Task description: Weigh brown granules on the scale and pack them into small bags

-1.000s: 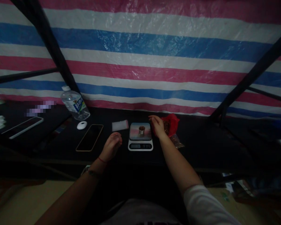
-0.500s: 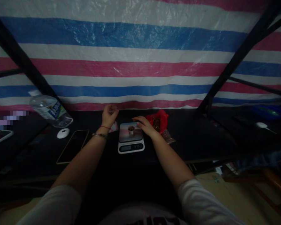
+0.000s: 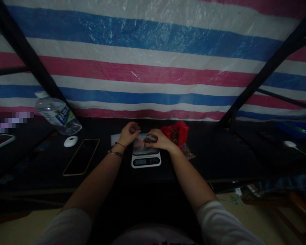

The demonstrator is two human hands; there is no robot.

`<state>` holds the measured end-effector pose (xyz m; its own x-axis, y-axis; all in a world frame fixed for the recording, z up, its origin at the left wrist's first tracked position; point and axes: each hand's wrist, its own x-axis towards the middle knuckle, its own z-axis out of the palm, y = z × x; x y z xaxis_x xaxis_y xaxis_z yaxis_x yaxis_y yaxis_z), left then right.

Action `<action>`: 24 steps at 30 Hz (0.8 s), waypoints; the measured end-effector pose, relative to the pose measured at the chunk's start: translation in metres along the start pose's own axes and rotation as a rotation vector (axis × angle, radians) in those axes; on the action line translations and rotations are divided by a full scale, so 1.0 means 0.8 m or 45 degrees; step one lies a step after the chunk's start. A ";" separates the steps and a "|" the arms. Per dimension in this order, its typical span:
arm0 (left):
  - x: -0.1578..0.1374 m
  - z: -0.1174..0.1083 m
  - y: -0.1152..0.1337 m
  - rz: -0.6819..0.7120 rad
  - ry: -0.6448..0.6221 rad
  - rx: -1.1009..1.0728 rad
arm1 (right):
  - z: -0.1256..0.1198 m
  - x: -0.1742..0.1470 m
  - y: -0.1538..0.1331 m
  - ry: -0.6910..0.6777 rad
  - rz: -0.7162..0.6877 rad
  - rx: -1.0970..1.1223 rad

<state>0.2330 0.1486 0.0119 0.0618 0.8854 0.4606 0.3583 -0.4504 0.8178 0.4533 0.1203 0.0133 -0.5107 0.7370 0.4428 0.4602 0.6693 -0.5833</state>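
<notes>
A white digital kitchen scale (image 3: 146,161) lies in front of me, its dark plate partly covered by my hands. My right hand (image 3: 161,139) reaches over the plate from the right, thumb and fingers closed around a small cup filled with brown bits (image 3: 147,140). Whether the cup touches the plate I cannot tell. Behind the plate's left corner, my left hand (image 3: 128,134) grips a small clear plastic container (image 3: 134,128). Just right of my right hand stands an open red bag (image 3: 180,132) with brown pieces inside. The scale's reading is too dim to make out.
A clear packet (image 3: 187,151) lies by the red bag. To the left are a phone (image 3: 82,157), a white mouse-shaped object (image 3: 70,141) and a large leaning plastic bottle (image 3: 60,115). Something pale (image 3: 115,139) lies beside my left wrist. Striped sheeting (image 3: 148,75) hangs behind the black tabletop.
My right hand has moved from the plate's right edge onto the cup and closed around it. My left hand has come right, toward the scale, with the clear container.
</notes>
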 end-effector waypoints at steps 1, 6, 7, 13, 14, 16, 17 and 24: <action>0.000 0.001 0.001 -0.006 -0.016 -0.005 | 0.001 0.001 0.000 -0.003 -0.003 -0.006; -0.001 0.000 0.006 -0.040 -0.016 -0.034 | 0.005 0.002 -0.002 -0.045 0.000 -0.015; -0.001 0.000 0.006 -0.030 -0.013 -0.033 | 0.006 0.002 -0.002 -0.045 0.001 -0.007; -0.001 0.002 0.007 0.004 -0.052 -0.024 | 0.015 0.003 0.005 0.198 0.135 0.277; -0.001 0.002 0.008 0.001 -0.070 -0.016 | 0.016 0.003 0.006 0.251 0.165 0.365; -0.002 0.004 0.012 0.012 -0.122 0.006 | 0.015 0.005 0.006 0.358 0.191 0.494; -0.003 0.005 0.015 0.034 -0.160 0.021 | 0.014 0.006 0.005 0.407 0.192 0.510; -0.010 0.017 0.028 0.166 -0.254 0.097 | 0.018 0.009 -0.006 0.515 0.243 0.503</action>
<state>0.2532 0.1329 0.0217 0.2924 0.8288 0.4771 0.4041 -0.5593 0.7238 0.4370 0.1212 0.0097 -0.0930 0.8700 0.4841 0.1719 0.4930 -0.8529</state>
